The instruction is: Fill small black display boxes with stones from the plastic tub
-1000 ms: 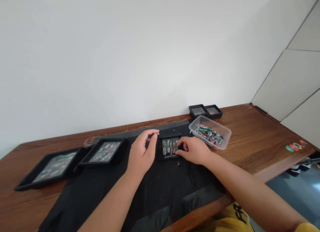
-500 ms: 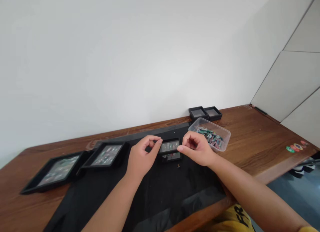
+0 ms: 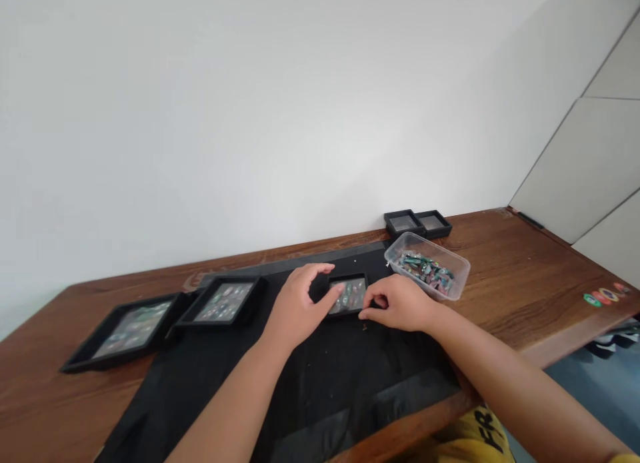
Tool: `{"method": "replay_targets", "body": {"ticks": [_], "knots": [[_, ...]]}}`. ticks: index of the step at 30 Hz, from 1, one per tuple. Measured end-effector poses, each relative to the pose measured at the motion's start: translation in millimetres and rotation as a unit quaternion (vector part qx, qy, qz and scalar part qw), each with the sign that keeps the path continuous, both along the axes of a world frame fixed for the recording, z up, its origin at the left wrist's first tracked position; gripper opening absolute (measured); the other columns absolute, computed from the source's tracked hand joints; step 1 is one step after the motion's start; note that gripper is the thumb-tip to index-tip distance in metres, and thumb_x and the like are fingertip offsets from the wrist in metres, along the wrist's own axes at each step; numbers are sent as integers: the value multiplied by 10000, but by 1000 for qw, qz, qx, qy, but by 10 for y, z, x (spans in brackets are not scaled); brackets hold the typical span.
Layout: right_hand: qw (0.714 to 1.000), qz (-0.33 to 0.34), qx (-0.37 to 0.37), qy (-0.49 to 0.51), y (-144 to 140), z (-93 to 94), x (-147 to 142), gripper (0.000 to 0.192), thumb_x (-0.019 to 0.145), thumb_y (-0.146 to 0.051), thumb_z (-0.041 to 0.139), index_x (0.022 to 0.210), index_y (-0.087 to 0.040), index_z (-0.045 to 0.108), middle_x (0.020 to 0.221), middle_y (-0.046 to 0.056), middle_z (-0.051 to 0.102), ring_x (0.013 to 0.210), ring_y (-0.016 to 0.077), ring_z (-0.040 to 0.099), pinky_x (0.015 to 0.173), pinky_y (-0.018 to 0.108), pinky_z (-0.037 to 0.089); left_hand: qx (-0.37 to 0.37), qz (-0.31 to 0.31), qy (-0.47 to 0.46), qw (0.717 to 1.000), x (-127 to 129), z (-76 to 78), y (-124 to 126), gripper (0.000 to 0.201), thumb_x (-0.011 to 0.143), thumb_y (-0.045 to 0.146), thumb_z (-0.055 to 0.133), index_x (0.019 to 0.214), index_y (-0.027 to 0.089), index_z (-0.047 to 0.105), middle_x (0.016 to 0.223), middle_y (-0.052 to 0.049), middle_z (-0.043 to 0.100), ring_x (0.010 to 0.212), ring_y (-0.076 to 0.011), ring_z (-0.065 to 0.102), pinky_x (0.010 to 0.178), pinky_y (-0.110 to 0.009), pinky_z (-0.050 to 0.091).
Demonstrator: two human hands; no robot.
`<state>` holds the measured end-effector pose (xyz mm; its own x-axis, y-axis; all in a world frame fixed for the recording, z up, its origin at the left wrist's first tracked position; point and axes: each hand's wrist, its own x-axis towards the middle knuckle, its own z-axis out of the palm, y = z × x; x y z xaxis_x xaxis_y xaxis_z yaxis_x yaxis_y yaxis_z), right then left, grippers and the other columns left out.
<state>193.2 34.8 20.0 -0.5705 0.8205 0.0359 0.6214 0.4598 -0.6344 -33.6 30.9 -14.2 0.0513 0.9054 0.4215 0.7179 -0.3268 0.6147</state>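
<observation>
Between my hands, a small black display frame (image 3: 349,308) lies flat on the black mat (image 3: 345,376). Shiny, colourful little pieces show in its window. My left hand (image 3: 300,304) is at the frame's left side, thumb and fingers wide apart, the thumb tip over the window. At the right front corner, my right hand (image 3: 397,304) has thumb and forefinger pinched on the frame's edge; its other fingers are curled. A tiny brownish bit (image 3: 365,327) lies on the mat just in front of the frame.
A clear plastic tub (image 3: 459,276) of shiny pieces stands behind my right hand. Two black frames (image 3: 411,224) sit against the wall. To the left lie two larger filled frames, one nearer (image 3: 220,303) and one farther left (image 3: 125,333). Round stickers (image 3: 600,296) mark the wooden table's right edge.
The frame's windowed cover, raised and tilted between my hands before, now lies flat. My left hand has opened wider, and my right hand has come down to the frame's corner.
</observation>
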Motion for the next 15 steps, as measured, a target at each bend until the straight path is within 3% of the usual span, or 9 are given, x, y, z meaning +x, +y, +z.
{"method": "replay_targets", "body": {"ticks": [6, 15], "knots": [[1000, -14, -7, -21, 2, 8, 5, 66, 814, -202, 813, 841, -191, 754, 568, -90, 476, 536, 80, 440, 593, 231, 287, -110, -41, 74, 990, -72, -159, 4, 714, 825, 618, 671, 1416, 232, 566, 1451, -145, 632, 1369, -358, 568, 1126, -544, 469], [999, -19, -22, -44, -1, 15, -9, 92, 805, -186, 805, 747, -192, 734, 585, -69, 523, 552, 87, 463, 605, 238, 298, -119, -92, 106, 983, -193, -185, 28, 912, 636, 553, 857, 1451, 301, 534, 1479, -130, 606, 1369, -382, 557, 1113, -533, 469]]}}
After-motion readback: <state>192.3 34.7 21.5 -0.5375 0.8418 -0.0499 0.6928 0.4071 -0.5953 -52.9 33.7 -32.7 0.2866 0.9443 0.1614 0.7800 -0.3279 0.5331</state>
